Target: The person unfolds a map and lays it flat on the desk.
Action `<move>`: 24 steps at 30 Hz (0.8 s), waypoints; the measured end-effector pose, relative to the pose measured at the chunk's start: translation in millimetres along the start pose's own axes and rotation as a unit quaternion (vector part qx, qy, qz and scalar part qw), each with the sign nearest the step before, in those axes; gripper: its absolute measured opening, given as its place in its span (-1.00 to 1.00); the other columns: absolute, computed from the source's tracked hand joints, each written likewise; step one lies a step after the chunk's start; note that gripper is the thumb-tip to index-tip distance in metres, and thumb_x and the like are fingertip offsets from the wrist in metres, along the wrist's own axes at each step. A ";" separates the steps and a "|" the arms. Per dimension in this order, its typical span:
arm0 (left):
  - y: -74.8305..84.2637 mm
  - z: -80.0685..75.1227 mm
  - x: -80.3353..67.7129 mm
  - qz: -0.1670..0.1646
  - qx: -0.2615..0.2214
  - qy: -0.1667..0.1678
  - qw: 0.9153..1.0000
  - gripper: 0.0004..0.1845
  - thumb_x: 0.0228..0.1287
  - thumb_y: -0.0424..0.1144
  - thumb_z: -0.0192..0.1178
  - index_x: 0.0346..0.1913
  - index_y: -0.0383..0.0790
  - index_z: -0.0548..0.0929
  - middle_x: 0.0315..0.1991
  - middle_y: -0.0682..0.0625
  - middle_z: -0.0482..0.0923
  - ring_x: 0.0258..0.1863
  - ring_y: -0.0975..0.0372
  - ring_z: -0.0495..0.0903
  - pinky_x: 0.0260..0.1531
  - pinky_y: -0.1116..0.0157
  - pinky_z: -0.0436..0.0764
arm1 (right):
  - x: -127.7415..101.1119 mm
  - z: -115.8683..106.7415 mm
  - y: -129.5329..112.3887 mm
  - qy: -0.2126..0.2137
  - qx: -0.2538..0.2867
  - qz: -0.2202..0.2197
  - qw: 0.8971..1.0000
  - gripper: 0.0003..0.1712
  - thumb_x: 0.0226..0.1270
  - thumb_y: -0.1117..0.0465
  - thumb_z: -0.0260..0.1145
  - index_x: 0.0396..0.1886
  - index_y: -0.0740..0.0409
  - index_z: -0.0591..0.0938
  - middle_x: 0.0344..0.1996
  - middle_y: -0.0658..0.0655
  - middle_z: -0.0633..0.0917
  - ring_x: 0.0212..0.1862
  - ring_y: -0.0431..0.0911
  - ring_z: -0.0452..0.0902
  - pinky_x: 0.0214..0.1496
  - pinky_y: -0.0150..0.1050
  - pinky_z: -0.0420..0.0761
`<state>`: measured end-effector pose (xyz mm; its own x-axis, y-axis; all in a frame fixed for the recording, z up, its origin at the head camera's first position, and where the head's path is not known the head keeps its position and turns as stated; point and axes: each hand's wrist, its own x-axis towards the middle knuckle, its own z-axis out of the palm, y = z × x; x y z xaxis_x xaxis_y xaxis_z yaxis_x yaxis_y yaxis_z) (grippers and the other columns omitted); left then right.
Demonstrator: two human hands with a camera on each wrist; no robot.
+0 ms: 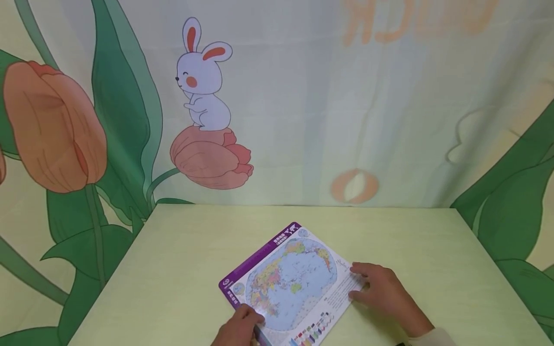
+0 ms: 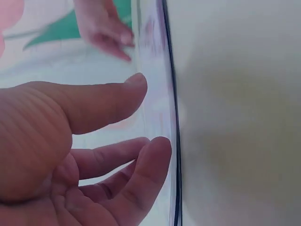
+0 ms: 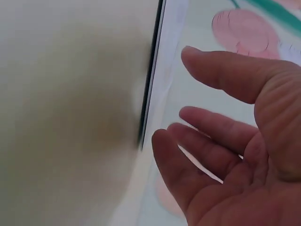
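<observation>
Left hand (image 1: 237,327) is positioned at the near left edge of the map board (image 1: 294,283), thumb and fingers parted; right hand (image 1: 383,290) is positioned at the right edge, thumb and fingers likewise spread. Map board is turned at an angle over the near middle of the table (image 1: 173,269), with a purple strip (image 1: 259,256) along its far left edge. Curtain (image 1: 298,96) with a printed rabbit (image 1: 209,108) hangs at the far side
</observation>
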<state>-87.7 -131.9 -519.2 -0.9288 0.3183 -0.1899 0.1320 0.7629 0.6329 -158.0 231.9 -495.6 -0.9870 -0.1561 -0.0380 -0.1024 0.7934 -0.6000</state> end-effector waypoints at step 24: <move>-53.4 -92.7 48.5 -0.032 0.032 0.060 0.997 -0.46 0.09 -0.36 0.61 0.19 -0.25 0.73 -0.02 0.02 0.60 -0.06 0.21 0.64 0.07 0.11 0.71 | -46.5 75.2 -55.8 -0.169 0.049 -0.079 0.981 -0.12 0.12 -0.31 0.60 0.24 0.22 0.72 0.37 0.19 0.65 0.36 0.29 0.57 0.32 0.21 0.60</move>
<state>-171.9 -209.4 -492.6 -0.9704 0.2004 -0.1350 0.0887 0.8151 0.5725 -97.1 150.7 -520.4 -0.8610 -0.4714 -0.1910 -0.2215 0.6855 -0.6935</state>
